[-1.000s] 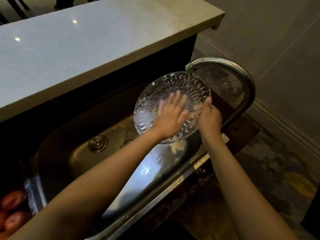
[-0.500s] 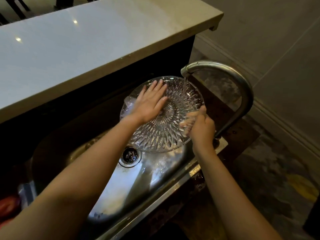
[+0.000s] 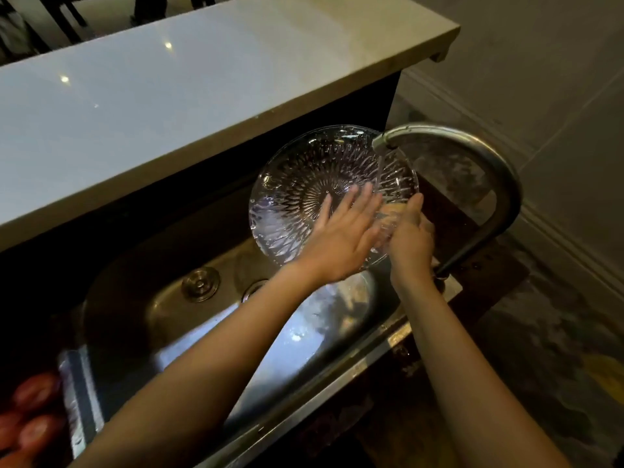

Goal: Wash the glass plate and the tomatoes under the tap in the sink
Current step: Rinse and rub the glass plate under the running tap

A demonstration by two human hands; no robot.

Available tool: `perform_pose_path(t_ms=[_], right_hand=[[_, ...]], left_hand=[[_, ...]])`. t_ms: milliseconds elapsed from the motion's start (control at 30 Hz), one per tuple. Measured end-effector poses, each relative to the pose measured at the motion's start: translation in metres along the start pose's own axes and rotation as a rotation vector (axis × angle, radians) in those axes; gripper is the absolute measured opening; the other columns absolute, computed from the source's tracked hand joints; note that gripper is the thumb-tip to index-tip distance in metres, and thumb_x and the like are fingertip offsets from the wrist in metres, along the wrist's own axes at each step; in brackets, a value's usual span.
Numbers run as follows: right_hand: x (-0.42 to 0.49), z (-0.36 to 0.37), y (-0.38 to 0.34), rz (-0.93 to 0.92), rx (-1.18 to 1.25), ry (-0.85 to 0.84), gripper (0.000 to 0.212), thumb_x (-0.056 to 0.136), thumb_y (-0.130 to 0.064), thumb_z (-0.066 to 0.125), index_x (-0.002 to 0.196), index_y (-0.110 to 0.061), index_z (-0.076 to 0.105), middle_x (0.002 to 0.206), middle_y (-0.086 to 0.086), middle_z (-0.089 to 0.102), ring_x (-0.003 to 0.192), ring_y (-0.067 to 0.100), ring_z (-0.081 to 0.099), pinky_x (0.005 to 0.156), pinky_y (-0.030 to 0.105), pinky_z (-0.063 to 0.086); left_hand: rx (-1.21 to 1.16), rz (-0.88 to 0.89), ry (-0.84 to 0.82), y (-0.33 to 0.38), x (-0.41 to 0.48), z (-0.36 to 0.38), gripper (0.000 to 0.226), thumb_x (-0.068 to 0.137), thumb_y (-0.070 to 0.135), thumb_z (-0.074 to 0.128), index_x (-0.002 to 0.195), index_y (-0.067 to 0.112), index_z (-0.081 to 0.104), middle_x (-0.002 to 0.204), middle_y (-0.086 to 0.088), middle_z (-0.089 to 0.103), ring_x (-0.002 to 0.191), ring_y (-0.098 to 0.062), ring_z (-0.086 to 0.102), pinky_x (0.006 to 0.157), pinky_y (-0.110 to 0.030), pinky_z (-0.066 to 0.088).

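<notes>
here, steel sink (image 3: 141, 309) below pale counter (image 3: 169, 106).

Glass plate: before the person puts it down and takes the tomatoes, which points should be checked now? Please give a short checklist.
1. Right hand grips the glass plate at its rim: ok.
2. Left hand lies flat on the plate: ok.
3. Water runs from the tap onto the plate: ok.
4. Plate is over the sink: ok.
5. Plate fully rinsed: cannot tell.
6. Tomatoes wait left of the sink, not washed yet: not ok.
</notes>
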State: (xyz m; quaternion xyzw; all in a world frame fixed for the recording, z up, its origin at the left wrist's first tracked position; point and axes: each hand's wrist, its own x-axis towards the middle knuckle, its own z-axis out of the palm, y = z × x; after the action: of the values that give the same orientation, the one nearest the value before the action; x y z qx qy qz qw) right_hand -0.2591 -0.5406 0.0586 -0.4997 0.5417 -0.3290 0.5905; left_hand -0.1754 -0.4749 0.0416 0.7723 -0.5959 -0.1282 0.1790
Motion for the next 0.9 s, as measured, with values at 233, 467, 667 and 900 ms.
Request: perform_pose_path(t_ms=[233,467,667,900], right_hand=[[-0.001,-0.002,0.010,-0.027,-0.014,-0.044,0.054,0.098,-0.047,0.028,0.098,-0.009,0.065,0.079,0.007,0.069,0.056,0.010,0.061,0.049,0.023,0.047],[0.011,-0.012,0.014,-0.057,0.068,0.050,0.050,0.099,-0.044,0.028,0.097,-0.007,0.062,0.064,0.006,0.061,0.043,0.010,0.053,0.044,0.024,0.041],[0.015,-0.012,0.012,-0.133,0.053,0.034,0.049,0.099,-0.043,0.027,0.076,-0.015,0.060,0.041,-0.003,0.060,0.032,0.005,0.049,0.036,0.015,0.040],[0.033,-0.005,0.016,-0.124,-0.065,-0.047,0.043,0.097,-0.042,0.036,0.079,-0.014,0.063,0.063,0.004,0.066,0.053,0.016,0.060,0.053,0.025,0.049]], left_hand=[[0.122,0.133,0.056,-0.018,0.059,-0.010,0.058,0.097,0.046,0.020,0.149,0.024,0.004,0.159,0.000,0.006,0.146,-0.015,-0.001,0.118,-0.038,-0.005],[0.197,-0.091,0.111,-0.098,0.047,-0.022,0.060,0.094,0.055,0.013,0.148,0.030,0.006,0.159,0.005,0.005,0.145,-0.013,0.001,0.115,-0.040,-0.004],[-0.489,-0.650,0.276,-0.113,0.008,-0.022,0.046,0.095,0.050,0.034,0.089,0.011,0.058,0.075,-0.006,0.061,0.066,-0.019,0.061,0.060,-0.028,0.052],[-1.848,-0.646,0.138,-0.126,-0.031,-0.019,0.039,0.096,0.038,0.037,0.117,0.012,0.057,0.115,-0.016,0.067,0.104,-0.029,0.066,0.080,-0.042,0.057]])
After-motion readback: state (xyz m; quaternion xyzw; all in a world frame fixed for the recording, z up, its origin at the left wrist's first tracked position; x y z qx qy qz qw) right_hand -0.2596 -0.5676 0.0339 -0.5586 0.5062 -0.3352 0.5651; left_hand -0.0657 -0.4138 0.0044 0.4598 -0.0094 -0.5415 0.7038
